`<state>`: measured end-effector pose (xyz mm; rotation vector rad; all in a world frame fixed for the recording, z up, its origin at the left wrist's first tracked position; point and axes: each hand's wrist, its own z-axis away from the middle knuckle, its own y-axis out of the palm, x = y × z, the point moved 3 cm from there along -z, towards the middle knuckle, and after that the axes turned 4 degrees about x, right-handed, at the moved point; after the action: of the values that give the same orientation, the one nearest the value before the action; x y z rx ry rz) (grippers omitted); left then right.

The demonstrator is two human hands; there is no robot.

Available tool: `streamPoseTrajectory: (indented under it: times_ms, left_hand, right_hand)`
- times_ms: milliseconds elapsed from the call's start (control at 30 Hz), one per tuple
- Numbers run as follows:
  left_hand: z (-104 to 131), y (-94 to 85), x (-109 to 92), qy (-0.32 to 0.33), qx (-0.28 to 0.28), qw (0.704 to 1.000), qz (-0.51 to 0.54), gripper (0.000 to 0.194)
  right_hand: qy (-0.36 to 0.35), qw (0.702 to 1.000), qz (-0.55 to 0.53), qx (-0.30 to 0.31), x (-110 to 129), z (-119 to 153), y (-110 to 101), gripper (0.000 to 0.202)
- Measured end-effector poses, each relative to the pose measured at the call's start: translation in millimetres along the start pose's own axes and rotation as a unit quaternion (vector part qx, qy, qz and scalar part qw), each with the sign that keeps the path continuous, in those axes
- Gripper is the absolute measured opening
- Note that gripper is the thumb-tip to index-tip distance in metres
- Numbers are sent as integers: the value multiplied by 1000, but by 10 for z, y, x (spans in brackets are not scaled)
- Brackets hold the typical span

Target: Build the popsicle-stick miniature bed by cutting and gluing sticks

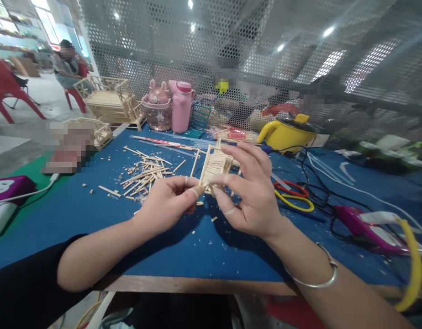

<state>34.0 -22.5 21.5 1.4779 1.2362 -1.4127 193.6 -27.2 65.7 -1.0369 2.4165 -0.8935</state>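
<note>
A small wooden stick model [213,165], built of thin pale sticks set side by side in a frame, is held above the blue table mat. My left hand [171,194] pinches its lower left corner between thumb and fingers. At the lower right of the model, the thumb and index finger of my right hand [250,189] are closed on it, with the other fingers raised. Pale coverings wrap several fingertips. Left of the model lies a pile of loose wooden sticks [147,176], with short cut pieces around it.
Behind stand a larger wooden stick model [108,103], a pink bottle [181,107], a clear pink-rimmed cup [158,114] and a yellow pot [289,135]. At right are scissors [295,196], cables and a purple-white device [371,230]. A person [69,66] sits far left.
</note>
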Motion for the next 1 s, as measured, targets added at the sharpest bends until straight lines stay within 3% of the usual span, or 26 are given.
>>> streamPoseTrajectory:
  times_ms: [367,767,900,1000]
  left_hand:
    - [14,17,-16,20,4,1000,-12,18]
    - [9,16,-13,46,33,998,1,18]
    - [0,18,29,44,36,998,-5,23]
    - [-17,2,88,47,17,996,-72,27]
  right_hand:
    - [-21,1000,-12,-2,23,2,37,12]
    - [1,1000,-9,24,31,-22,48,9]
    - [15,999,-26,-44,53,23,-186,7]
    - [95,988,-47,-113,115,282,-422,13]
